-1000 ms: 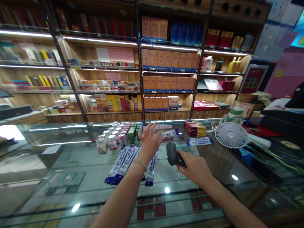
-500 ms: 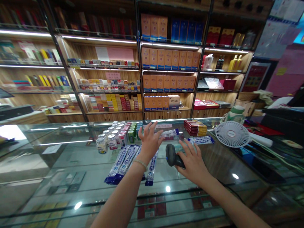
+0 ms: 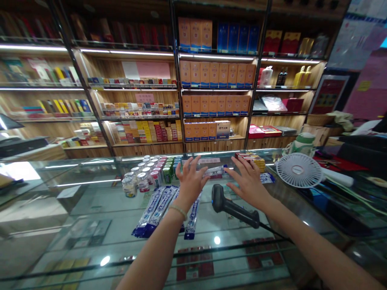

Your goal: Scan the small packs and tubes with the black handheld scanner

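Observation:
My left hand [image 3: 191, 180] is open, fingers spread, above the glass counter beside a blue-and-white packet [image 3: 215, 170]. Under and left of its wrist lie several long blue-and-white packets [image 3: 155, 209], partly covered by my forearm. My right hand [image 3: 248, 182] is open too, its fingers stretched toward a stack of red and yellow packs [image 3: 258, 163]. Behind that hand another blue-and-white packet [image 3: 267, 177] is mostly hidden. A black barcode scanner [image 3: 236, 207] lies on the glass just below my right hand, untouched, its cable running under my forearm.
Rows of small lidded jars and bottles [image 3: 143, 181] stand left of my left hand. A white fan [image 3: 299, 170] and a green-and-white flask [image 3: 303, 143] stand to the right. Shelves with orange boxes [image 3: 214, 73] line the back wall. The glass counter [image 3: 99, 201] spans the foreground.
My right hand has come off the barcode scanner and moved up and slightly right, to the stack of red and yellow packs. The scanner stays on the glass. My left hand has hardly moved.

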